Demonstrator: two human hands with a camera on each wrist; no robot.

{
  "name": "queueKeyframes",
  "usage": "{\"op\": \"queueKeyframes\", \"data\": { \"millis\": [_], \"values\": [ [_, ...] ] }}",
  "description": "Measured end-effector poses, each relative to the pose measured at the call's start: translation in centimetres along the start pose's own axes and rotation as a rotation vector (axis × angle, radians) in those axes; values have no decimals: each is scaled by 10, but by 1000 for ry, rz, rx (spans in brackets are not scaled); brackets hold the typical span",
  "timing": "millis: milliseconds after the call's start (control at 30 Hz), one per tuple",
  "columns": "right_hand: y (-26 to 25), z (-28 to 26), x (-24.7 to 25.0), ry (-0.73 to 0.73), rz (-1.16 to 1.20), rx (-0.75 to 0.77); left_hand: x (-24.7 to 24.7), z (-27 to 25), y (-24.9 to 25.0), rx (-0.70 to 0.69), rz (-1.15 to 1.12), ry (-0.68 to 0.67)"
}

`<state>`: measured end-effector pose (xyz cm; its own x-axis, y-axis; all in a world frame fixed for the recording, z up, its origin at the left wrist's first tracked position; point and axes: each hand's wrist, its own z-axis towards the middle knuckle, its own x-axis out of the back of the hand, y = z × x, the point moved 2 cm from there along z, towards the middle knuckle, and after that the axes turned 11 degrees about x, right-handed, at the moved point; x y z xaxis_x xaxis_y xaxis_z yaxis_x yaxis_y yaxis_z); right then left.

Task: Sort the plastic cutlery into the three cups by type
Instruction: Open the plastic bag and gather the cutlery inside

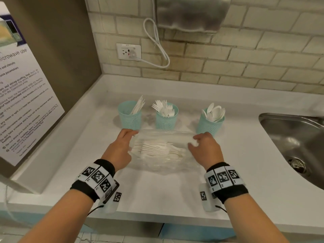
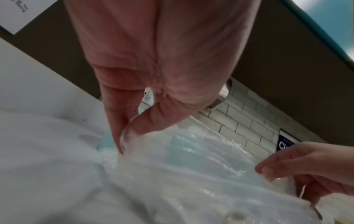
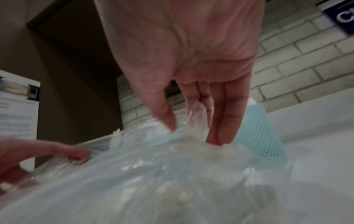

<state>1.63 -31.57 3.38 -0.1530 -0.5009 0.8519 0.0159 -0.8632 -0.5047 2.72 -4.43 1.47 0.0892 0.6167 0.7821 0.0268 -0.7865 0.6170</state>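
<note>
A clear plastic bag holding white forks lies on the white counter in front of three teal mesh cups. The left cup holds knives, the middle cup forks, the right cup spoons. My left hand pinches the bag's left top corner between thumb and finger. My right hand pinches the bag's right top corner. The bag's mouth is stretched between both hands.
A steel sink lies to the right of the cups. A microwave notice hangs on the brown panel at left. A tiled wall with a socket, a cable and a dispenser stands behind.
</note>
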Motion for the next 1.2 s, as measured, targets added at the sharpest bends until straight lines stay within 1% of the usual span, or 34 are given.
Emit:
{"op": "queueKeyframes", "data": {
  "millis": [67, 100, 167, 233, 300, 333, 400, 433, 467, 500, 533, 567, 600, 633, 667, 700, 767, 800, 833, 900, 933, 967, 1000, 1033, 1067, 1100, 1133, 1200],
  "values": [
    [0, -4, -15, -109, -12, 11, -7, 0, -2, 22, 15, 42],
    [1, -4, -20, -137, 9, 38, -9, -1, -3, 34, 12, 70],
    [0, -3, -19, -141, 105, 97, -9, 0, -7, 29, -33, 104],
    [0, 1, -11, -108, 174, 184, -3, 1, -11, 5, -101, 111],
    [8, 5, -6, -88, 202, 235, 3, 4, -22, 3, -153, 67],
    [14, 6, -7, -84, 201, 229, 3, 5, -30, 24, -145, 20],
    [28, 7, -12, -58, 175, 171, 2, 6, -47, 96, -40, -56],
    [33, 7, -15, -53, 156, 134, 1, 5, -52, 135, 40, -52],
    [36, 7, -17, -57, 144, 107, 2, 4, -54, 160, 127, -10],
    [36, 7, -18, -66, 145, 100, 3, 2, -50, 162, 218, 64],
    [34, 8, -19, -77, 158, 104, 4, 0, -42, 129, 302, 158],
    [30, 8, -19, -86, 173, 115, 5, -2, -30, 57, 365, 252],
    [25, 9, -19, -99, 183, 127, 6, -4, -16, -44, 398, 321],
    [21, 10, -19, -117, 186, 141, 4, -5, -1, -148, 424, 336],
    [17, 11, -20, -143, 179, 154, 0, -5, 12, -225, 454, 268],
    [13, 12, -22, -176, 163, 162, -8, -3, 22, -265, 493, 152],
    [8, 12, -26, -230, 141, 167, -25, 5, 29, -231, 617, -105],
    [7, 11, -28, -243, 144, 170, -33, 10, 28, -196, 669, -197],
    [5, 10, -30, -255, 150, 174, -39, 15, 27, -167, 694, -251],
    [4, 9, -36, -288, 149, 182, -48, 21, 26, -162, 690, -270],
    [3, 8, -38, -304, 112, 186, -52, 23, 26, -175, 679, -261],
    [0, 6, -40, -307, 7, 195, -55, 25, 25, -185, 669, -254],
    [-4, 4, -40, -268, -154, 222, -57, 27, 24, -190, 658, -250],
    [-9, 2, -41, -187, -315, 274, -58, 29, 23, -190, 650, -245],
    [-17, 2, -40, -111, -411, 332, -58, 31, 22, -185, 654, -235],
    [-23, 2, -40, -38, -442, 390, -58, 32, 21, -179, 673, -219],
    [-27, 3, -39, 3, -450, 448, -57, 33, 21, -179, 707, -199],
    [-32, 8, -40, -90, -429, 479, -57, 33, 21, -200, 787, -155]
  ]
}}
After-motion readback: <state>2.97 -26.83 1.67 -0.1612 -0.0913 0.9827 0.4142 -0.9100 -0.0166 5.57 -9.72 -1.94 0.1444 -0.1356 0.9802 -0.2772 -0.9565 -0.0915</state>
